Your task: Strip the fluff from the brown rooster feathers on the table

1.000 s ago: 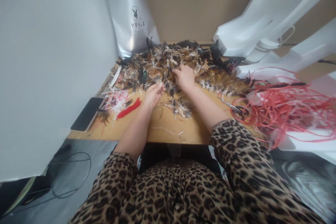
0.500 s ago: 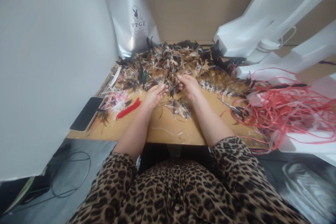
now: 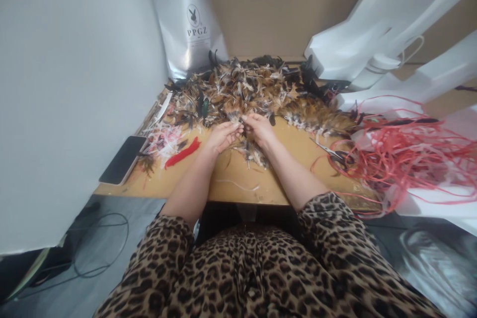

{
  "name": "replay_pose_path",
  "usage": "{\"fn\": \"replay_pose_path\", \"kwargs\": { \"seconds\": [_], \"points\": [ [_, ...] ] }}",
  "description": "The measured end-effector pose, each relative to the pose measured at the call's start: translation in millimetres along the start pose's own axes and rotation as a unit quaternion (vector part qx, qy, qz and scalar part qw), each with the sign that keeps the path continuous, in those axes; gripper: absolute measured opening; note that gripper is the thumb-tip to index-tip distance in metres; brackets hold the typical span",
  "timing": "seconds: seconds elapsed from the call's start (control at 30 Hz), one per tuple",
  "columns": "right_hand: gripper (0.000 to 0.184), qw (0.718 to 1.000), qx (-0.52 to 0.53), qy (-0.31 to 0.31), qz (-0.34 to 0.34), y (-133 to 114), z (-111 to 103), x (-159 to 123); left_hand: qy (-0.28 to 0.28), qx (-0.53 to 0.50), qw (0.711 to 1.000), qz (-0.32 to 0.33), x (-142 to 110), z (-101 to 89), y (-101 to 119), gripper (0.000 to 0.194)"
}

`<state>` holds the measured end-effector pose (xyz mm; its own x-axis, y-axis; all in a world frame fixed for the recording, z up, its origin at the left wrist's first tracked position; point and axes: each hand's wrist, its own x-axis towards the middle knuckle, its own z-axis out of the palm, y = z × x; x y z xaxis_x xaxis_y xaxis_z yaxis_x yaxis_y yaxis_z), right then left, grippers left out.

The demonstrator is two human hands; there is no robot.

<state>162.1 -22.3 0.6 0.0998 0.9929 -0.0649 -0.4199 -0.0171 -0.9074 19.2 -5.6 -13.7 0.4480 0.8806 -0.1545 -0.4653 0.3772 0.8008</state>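
My left hand (image 3: 226, 135) is closed in a pinch on a small brown feather bunch (image 3: 234, 112) at the near side of the pile. Close against it on the right, my right hand (image 3: 258, 129) also pinches, its fingertips at the same feathers. Beyond both hands spreads a heap of brown, black and white feathers (image 3: 257, 79). Just below my fingers a smaller clump of feathers (image 3: 251, 153) lies on the wooden table (image 3: 186, 181). To the right sits a row of fluffy brown feathers (image 3: 320, 114).
A phone (image 3: 122, 160), a red strip (image 3: 182, 153) and pink-white shreds (image 3: 166, 136) lie on the left. Scissors (image 3: 331, 151) and a tangle of red plastic ribbon (image 3: 413, 154) are on the right. A silver bag (image 3: 190, 25) stands at the back.
My right hand has moved left and slightly nearer, so that its fingertips meet my left hand's. The left hand has shifted slightly right. The pile looks the same.
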Motion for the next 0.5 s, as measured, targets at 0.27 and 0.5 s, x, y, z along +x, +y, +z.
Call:
{"fn": "replay_pose_path", "kwargs": {
  "seconds": [0.27, 0.5],
  "points": [
    [0.04, 0.996, -0.016, -0.078, 0.032, -2.3, -5.4, 1.1, 0.01, -0.04, 0.999, -0.009, -2.5, 2.1, 5.0, 0.01],
    [0.032, 0.995, -0.075, -0.063, -0.028, 1.3, -8.2, 4.1, 0.01, -0.011, 1.0, 0.002, -0.6, -0.6, 4.0, 0.002]
  ]
}}
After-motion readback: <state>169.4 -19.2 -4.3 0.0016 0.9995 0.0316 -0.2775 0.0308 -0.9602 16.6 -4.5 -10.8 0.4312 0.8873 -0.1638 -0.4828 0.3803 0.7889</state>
